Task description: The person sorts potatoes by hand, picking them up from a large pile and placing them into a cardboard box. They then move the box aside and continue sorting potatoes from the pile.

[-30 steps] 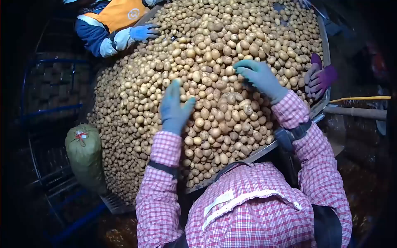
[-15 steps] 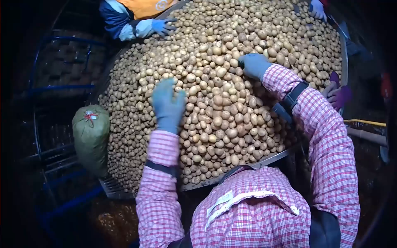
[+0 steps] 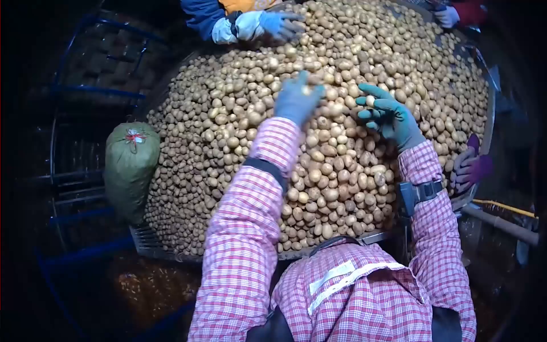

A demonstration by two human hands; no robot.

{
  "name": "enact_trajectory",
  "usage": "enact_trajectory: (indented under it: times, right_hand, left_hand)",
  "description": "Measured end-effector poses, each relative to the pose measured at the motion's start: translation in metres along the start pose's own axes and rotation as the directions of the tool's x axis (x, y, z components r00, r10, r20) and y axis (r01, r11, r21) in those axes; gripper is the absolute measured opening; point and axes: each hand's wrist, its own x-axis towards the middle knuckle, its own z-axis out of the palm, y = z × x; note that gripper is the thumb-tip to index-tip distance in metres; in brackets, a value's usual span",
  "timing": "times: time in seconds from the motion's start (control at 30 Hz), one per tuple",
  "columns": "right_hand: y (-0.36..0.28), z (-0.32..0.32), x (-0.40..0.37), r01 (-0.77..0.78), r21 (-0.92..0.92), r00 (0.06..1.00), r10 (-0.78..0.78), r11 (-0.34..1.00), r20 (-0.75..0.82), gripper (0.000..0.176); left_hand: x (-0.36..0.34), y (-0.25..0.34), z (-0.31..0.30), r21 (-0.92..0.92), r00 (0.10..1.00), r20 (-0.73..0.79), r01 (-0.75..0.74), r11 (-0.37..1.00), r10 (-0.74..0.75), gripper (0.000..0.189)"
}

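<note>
My left hand (image 3: 297,102), in a blue-grey glove, reaches over the middle of a heap of potatoes (image 3: 336,165). It is slightly blurred, and its thumb and forefinger are spread, with a pale potato showing in the gap. To its right, my right hand (image 3: 396,118) wears a grey-and-teal glove. Its palm is turned leftward and its fingers curve over the heap. A small pale potato (image 3: 370,101) sits between its upper fingers. A dark band circles each sleeve, and the right one carries a small dark box (image 3: 406,198).
A tied green sack (image 3: 132,171) stands at the left edge. Across the heap is a co-worker's blue-gloved hand (image 3: 279,25); another gloved hand (image 3: 447,16) is at the far right. A purple-and-grey glove (image 3: 472,165) rests at the right rim. The metal edge (image 3: 379,236) runs before me.
My left hand has moved right and farther over the heap. My right hand has shifted right and turned its palm leftward. The whole view has swung somewhat, and the co-worker's hand appears farther right.
</note>
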Motion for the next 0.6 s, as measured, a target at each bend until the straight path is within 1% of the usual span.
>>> enact_trajectory:
  times: [0.03,0.07,0.1,0.17,0.23,0.27,0.3,0.33,0.37,0.4,0.43,0.5,0.53,0.57,0.6]
  right_hand:
    - [-0.001,0.005,0.001,-0.021,0.028,1.0,0.021,0.999,-0.012,0.048]
    - [0.001,0.008,0.004,0.005,0.009,1.0,-0.005,1.0,-0.007,0.044]
    - [0.003,0.009,0.006,0.034,-0.006,0.999,-0.034,0.999,-0.006,0.04]
    - [0.0,0.011,-0.005,0.044,-0.135,0.998,-0.051,0.99,-0.048,0.036]
    - [-0.002,0.008,-0.022,0.062,-0.251,0.995,-0.08,0.966,-0.061,0.034]
    - [-0.002,0.004,-0.034,0.074,-0.302,0.994,-0.095,0.95,-0.054,0.033]
    - [-0.001,0.0,-0.044,0.082,-0.353,0.993,-0.105,0.932,-0.047,0.033]
    - [0.004,-0.005,-0.051,0.038,-0.233,0.991,-0.066,0.972,-0.114,0.033]
    - [0.009,-0.008,-0.059,0.04,-0.198,0.99,-0.066,0.979,-0.124,0.033]
    - [0.014,-0.01,-0.067,0.043,-0.164,0.989,-0.065,0.985,-0.133,0.033]
    - [0.019,-0.013,-0.073,0.046,-0.131,0.988,-0.065,0.99,-0.14,0.033]
    - [0.023,-0.014,-0.078,0.046,-0.151,0.985,-0.07,0.987,-0.155,0.035]
    - [0.025,-0.011,-0.08,0.032,-0.158,0.985,-0.057,0.987,-0.161,0.036]
    - [0.028,-0.006,-0.079,0.013,-0.165,0.986,-0.04,0.986,-0.159,0.037]
    - [0.029,0.0,-0.075,0.014,-0.148,0.986,-0.038,0.989,-0.161,0.034]
  left_hand:
    - [-0.01,0.005,0.021,0.054,0.986,-0.142,-0.081,0.995,0.088,0.069]
    - [-0.018,0.009,0.024,0.013,0.985,-0.079,-0.152,0.988,0.153,0.077]
    - [-0.037,0.018,0.02,-0.034,0.968,-0.05,-0.247,0.968,0.245,0.076]
    - [-0.07,0.008,0.024,0.058,0.895,-0.185,-0.402,0.914,0.406,0.07]
    - [-0.104,-0.015,-0.007,-0.068,0.899,-0.296,-0.357,0.932,0.323,0.061]
    - [-0.107,-0.05,-0.021,-0.048,0.873,-0.386,-0.341,0.939,0.298,0.059]
    - [-0.116,-0.081,-0.038,-0.159,0.91,-0.411,-0.13,0.979,0.054,0.058]
    - [-0.125,-0.111,-0.055,-0.286,0.891,-0.41,0.076,0.955,-0.193,0.057]
    - [-0.119,-0.191,-0.052,-0.205,0.865,-0.448,0.146,0.968,-0.225,0.064]
    - [-0.13,-0.191,-0.063,-0.207,0.77,-0.406,0.449,0.87,-0.493,0.071]
    - [-0.129,-0.192,-0.058,-0.206,0.768,-0.395,0.461,0.863,-0.504,0.072]
    - [-0.119,-0.192,-0.045,-0.207,0.762,-0.38,0.482,0.851,-0.524,0.074]
    - [-0.116,-0.148,-0.053,-0.278,0.752,-0.328,0.501,0.819,-0.572,0.078]
    - [-0.107,-0.16,-0.042,-0.286,0.884,-0.276,0.3,0.91,-0.378,0.079]
    - [-0.096,-0.156,-0.025,-0.205,0.842,-0.361,0.346,0.915,-0.4,0.079]
